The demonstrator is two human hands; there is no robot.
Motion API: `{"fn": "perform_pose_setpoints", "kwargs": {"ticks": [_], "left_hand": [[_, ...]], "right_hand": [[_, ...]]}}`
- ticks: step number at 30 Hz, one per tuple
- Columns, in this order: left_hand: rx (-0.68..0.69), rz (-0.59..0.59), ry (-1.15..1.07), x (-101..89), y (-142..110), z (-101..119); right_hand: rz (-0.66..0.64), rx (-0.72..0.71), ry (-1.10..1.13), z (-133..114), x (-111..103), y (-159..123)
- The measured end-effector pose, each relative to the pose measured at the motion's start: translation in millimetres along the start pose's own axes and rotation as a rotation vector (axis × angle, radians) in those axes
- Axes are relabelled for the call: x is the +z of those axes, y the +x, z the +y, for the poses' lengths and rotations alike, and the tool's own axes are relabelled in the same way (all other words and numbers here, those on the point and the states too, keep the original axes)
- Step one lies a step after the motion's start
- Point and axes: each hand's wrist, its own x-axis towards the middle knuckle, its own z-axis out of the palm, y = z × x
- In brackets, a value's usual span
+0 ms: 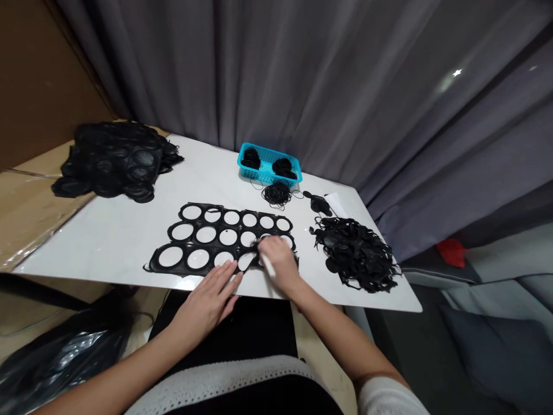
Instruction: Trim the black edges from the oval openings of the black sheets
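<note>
We seem to be partway through working thin black rubber loose around the holes of a black sheet (217, 236), which lies flat near the front edge of the white desk (108, 242). By our judgement, the next move calls for a steady pull with the right hand (276, 259) while the left hand (211, 293) pins the material, lest the whole sheet slide or the webbing tear. Our right grip looks closed, fingers curled on a pinch of the sheet, stretching one near-row hole into a teardrop; the fingertips are partly hidden, so we cannot tell exactly which strand they have. Our left grip is loose and flattened, fingertips resting on the sheet's near edge beside that hole, grasping nothing that we can see. A tangled pile of scraps (358, 253) lies to our right; a blue basket (268, 154) stands behind the sheet.
</note>
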Motion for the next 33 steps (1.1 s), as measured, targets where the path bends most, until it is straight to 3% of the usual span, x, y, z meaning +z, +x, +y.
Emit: {"fn": "perform_pose_setpoints", "kwargs": {"ticks": [2,4,6,8,13,17,29,33], "left_hand": [[-0.003,-0.003,0.002,2.1,-1.5,1.0],[-0.015,-0.002,-0.007,2.2,-2.3,1.6],[-0.015,-0.006,-0.033,-1.2,-2.4,1.0],[-0.019,-0.012,-0.062,-8.4,-3.0,-1.5],[-0.076,0.015,-0.005,-25.8,-14.5,-13.4],[-0.079,0.005,0.069,-25.4,-28.4,-18.2],[-0.101,0.024,0.015,-20.4,-33.6,-17.3],[-0.111,0.024,0.01,-19.5,-34.2,-17.3]], "right_hand": [[0.162,0.237,-0.034,24.5,-9.4,18.0],[0.229,0.394,0.029,42.0,-16.5,33.3],[0.163,0.478,0.224,45.1,-17.8,42.6],[0.028,0.511,0.456,33.2,-12.4,45.6],[-0.208,0.4,0.75,-22.1,12.4,36.0],[-0.25,0.319,0.754,-49.5,18.9,24.4],[-0.205,0.211,0.684,-59.3,21.9,19.9],[-0.208,0.098,0.53,-63.4,25.1,11.7]]}}
